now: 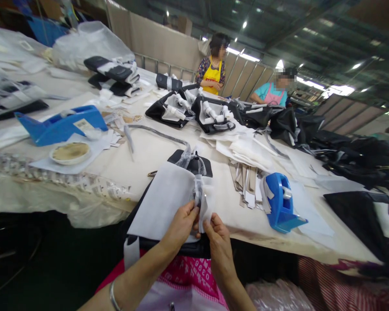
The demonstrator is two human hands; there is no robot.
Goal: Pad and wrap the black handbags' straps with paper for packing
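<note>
At the table's front edge lies a black bag (139, 205), with a white sheet (165, 194) spread over its front. A strap wrapped in clear plastic (198, 190) runs down the middle of the bag, over the sheet. My left hand (181, 222) is closed, thumb and fingers pinching at the lower end of this strap. Close beside it, my right hand (218, 233) pinches the folded white edge piece (208, 203) to the right of the strap. The black flap (204, 166) lies at the bag's far end. My fingers partly hide the strap's end.
Blue tape dispensers stand left (68, 123) and right (278, 203). A dish (69, 153) sits near the left one. White sheets (249, 149) and card strips (246, 181) lie right of the bag. Stuffed black bags (214, 114) fill the back. Two people (212, 71) are across the table.
</note>
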